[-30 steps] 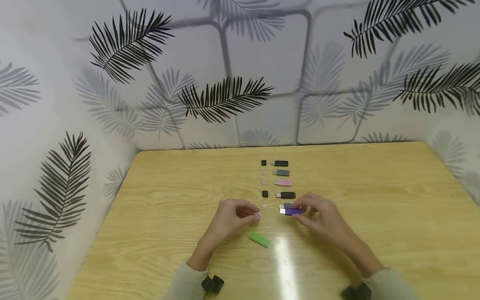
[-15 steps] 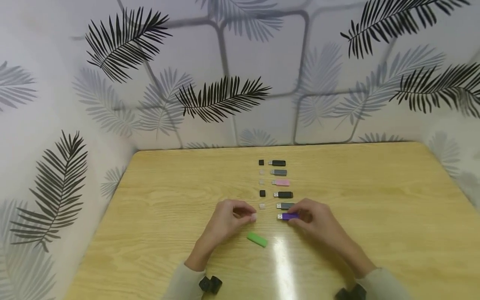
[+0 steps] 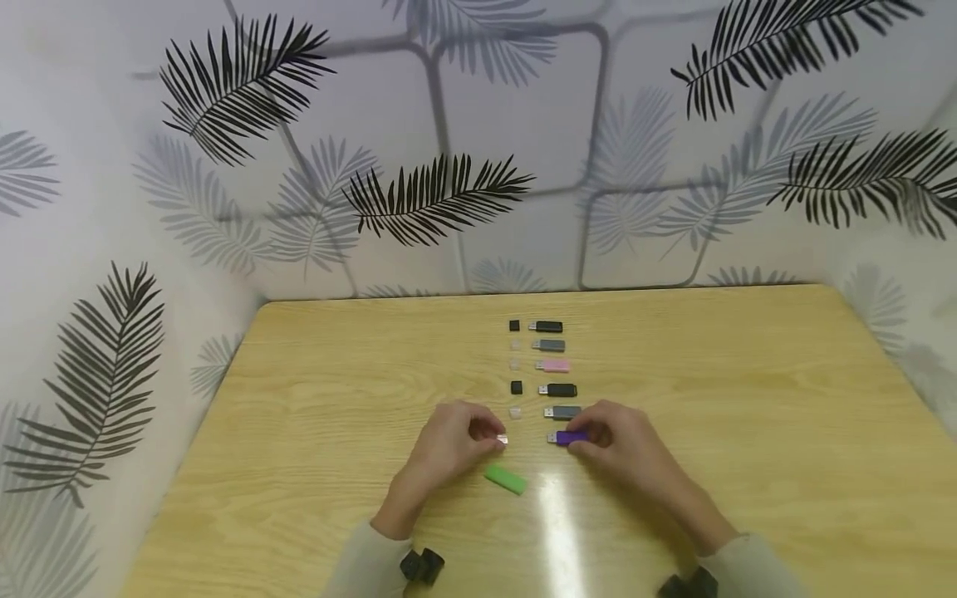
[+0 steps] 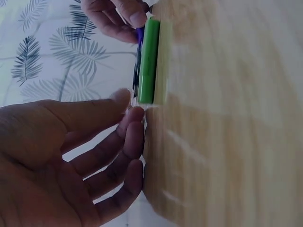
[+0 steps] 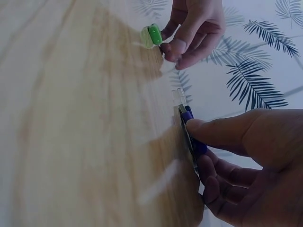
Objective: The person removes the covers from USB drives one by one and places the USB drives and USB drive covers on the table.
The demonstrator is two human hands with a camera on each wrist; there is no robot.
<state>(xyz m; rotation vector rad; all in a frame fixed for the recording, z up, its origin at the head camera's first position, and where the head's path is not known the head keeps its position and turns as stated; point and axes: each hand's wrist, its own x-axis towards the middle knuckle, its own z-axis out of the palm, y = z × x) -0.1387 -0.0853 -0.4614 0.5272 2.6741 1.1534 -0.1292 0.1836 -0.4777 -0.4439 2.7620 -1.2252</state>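
Near the front of two columns, my right hand (image 3: 624, 440) pinches a purple USB stick (image 3: 570, 438) between thumb and fingers. Its metal plug points left, and it lies along the tabletop just in front of a grey USB stick (image 3: 562, 413). My left hand (image 3: 452, 440) pinches a small clear cap (image 3: 503, 439) at its fingertips, close to the table; fingers cover most of it. In front of that hand lies a green USB stick (image 3: 506, 478), slightly slanted. The left wrist view shows the green stick large, between the hands.
Uncapped sticks form a column on the wooden table (image 3: 336, 365): black (image 3: 549, 327), grey (image 3: 552, 345), pink (image 3: 556, 365) and another black one (image 3: 561, 390). Left of them stand their caps, such as a black cap (image 3: 517, 387) and a clear cap (image 3: 515, 413). A patterned wall stands behind.
My right hand has brought the purple stick down and nearer to me, from over the grey stick to in front of it. The left hand with the clear cap has shifted slightly nearer too.
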